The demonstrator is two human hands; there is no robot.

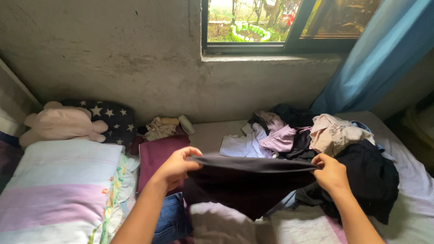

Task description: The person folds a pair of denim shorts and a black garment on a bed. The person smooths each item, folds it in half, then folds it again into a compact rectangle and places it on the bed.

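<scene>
Both hands pinch a dark garment point(246, 178) by its top edge, left hand point(174, 168) and right hand point(331, 174) pulled apart so it hangs flat over the bed point(407, 212), in front of the clothes pile point(312, 133).

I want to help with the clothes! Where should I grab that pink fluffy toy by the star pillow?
Take the pink plush toy around its rounded body, reaching from above on the bed side. It lies on its side atop the striped pillow, leaning on the star-patterned pillow; the wall blocks the far side, and its limbs look small and floppy.
</scene>
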